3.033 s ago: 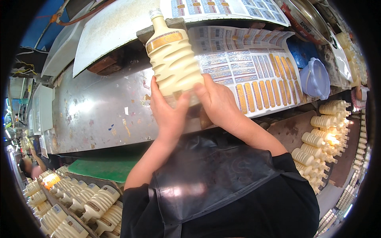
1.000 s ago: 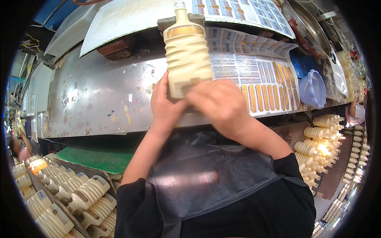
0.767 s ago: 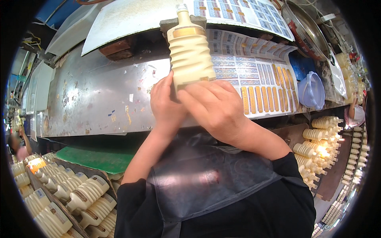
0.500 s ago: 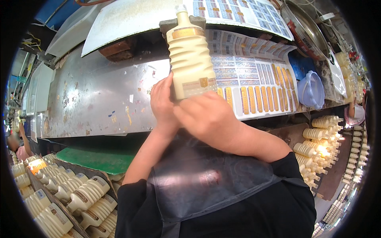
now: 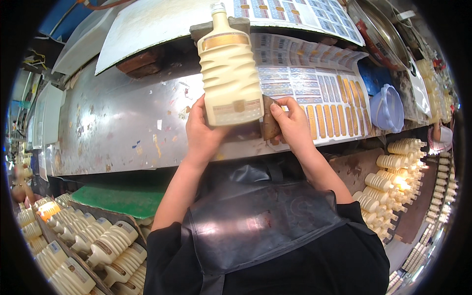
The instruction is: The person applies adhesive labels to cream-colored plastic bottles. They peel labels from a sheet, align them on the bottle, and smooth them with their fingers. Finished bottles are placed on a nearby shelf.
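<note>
A cream-coloured bottle with ribbed sides lies on its back, its neck resting at a grey notched block. A gold-brown label sits near its shoulder, and a paler band with a small emblem crosses its base end. My left hand grips the lower left side of the bottle, its fingers partly hidden behind it. Beside the base's right edge, my right hand is closed on a worn brown flat piece, thumb on top. What that piece is made of I cannot tell.
Sheets of gold and blue labels lie to the right on the metal table. A lilac bucket stands beyond them. A white board spans the back. Racked cream bottles fill the lower left; more bottles stand right.
My right hand has moved off the bottle's base to its right side, where the brown piece now shows. The bottle has shifted slightly left. My left hand still holds it.
</note>
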### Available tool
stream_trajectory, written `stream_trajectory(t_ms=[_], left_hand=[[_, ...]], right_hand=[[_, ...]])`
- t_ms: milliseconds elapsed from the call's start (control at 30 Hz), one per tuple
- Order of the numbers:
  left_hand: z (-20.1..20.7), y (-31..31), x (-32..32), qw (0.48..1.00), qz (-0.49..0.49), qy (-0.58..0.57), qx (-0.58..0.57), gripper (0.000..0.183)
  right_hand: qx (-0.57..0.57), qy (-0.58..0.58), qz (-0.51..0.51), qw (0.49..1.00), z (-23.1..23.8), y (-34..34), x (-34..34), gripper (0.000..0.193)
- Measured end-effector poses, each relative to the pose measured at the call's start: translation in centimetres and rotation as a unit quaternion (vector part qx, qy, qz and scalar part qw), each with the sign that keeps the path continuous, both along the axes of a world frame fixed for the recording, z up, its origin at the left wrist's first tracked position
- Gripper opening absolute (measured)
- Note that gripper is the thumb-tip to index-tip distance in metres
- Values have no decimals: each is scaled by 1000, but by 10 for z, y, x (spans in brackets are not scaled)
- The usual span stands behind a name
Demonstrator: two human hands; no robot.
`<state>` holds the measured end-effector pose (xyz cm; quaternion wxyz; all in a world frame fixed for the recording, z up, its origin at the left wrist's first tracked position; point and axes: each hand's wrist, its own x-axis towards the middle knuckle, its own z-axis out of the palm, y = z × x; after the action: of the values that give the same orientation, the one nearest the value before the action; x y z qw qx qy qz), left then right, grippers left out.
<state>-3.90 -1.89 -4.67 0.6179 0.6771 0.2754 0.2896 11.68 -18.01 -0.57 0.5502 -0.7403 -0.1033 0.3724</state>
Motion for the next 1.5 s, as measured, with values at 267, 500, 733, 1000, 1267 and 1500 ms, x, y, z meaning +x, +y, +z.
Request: stream_trajectory(t_ms=[267,500,733,1000,1267,1500], left_hand=[[11,3,-3,997,26,34,68,83],[10,11,-6,960,21,-9,279,78],[9,11,0,956,-26,-22,291,83],[52,9,-3,868,8,39,495,79],[28,5,9,920,34,27,390,80],[30,9,6,921,-6,13,389,81]], right_hand=[[116,-280,-62,951,0,2,15,23],[247,-649,201,691,39,5,-22,27],[220,-255,111,935,39,4,0,15],[99,-50,141,984,41,19,7,41],[61,-90,153,982,11,7,33,50],[-77,-407,100,905,8,-83,67,23]])
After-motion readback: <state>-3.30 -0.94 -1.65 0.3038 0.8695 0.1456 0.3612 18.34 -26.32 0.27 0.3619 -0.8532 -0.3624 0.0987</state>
